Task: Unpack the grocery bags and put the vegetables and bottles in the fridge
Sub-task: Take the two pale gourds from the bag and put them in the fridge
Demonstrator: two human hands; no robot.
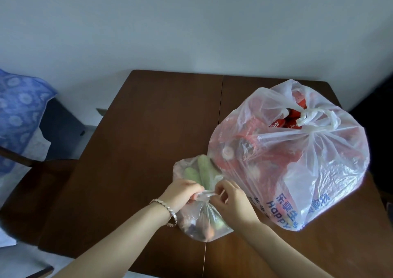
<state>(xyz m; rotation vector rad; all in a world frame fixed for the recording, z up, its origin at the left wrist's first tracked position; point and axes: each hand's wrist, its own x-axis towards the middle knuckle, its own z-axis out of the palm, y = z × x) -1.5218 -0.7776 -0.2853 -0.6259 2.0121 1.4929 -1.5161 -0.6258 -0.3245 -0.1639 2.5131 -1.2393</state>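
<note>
A small clear plastic bag of vegetables lies on the brown wooden table, its neck knotted. My left hand and my right hand both pinch that knot from either side. Behind them a second clear bag holds pale green cucumbers. To the right stands a large white grocery bag with blue print, tied at the top, with red-labelled bottles showing through it. A white bottle cap presses against its left wall.
A dark wooden chair stands left of the table, with a blue patterned cloth draped behind it. A pale wall runs along the table's far edge. A dark shape sits at the right frame edge.
</note>
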